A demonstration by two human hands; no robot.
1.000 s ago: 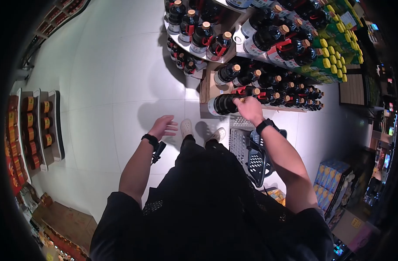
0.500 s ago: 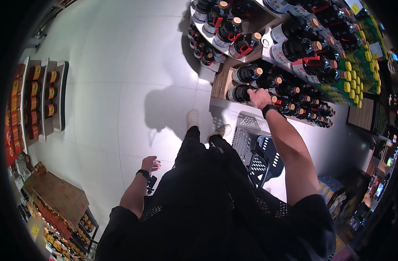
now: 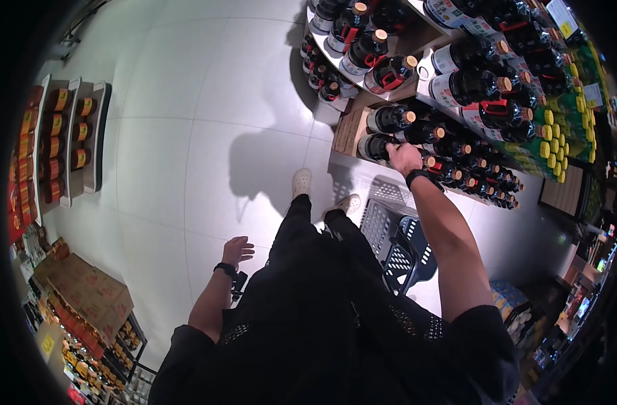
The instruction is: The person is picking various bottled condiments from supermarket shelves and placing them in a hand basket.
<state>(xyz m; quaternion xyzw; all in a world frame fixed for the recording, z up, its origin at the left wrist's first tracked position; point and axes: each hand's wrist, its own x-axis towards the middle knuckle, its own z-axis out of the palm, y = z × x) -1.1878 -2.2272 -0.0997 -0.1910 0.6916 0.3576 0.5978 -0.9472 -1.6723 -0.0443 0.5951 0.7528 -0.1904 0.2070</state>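
Note:
Dark bottles with pale labels and tan caps fill a low wooden shelf at the upper right. My right hand (image 3: 406, 157) is wrapped round the neck end of the front-row dark bottle (image 3: 374, 146), which rests on the shelf; its cap is hidden by my fingers. Beside it stands another dark bottle (image 3: 388, 119). My left hand (image 3: 237, 251) hangs over the floor at my side, holding nothing, with its fingers apart.
A grey shopping basket (image 3: 408, 246) stands on the floor by my right leg. Above the low shelf, a white display tier (image 3: 352, 79) holds more bottles, with yellow-capped green bottles (image 3: 555, 145) farther right. Shelves of jars (image 3: 52, 145) and a cardboard box (image 3: 86, 290) line the left.
The view has shifted slightly, so the shelves sit a little farther right and lower. My right hand stays at the same bottle. The left hand has turned slightly.

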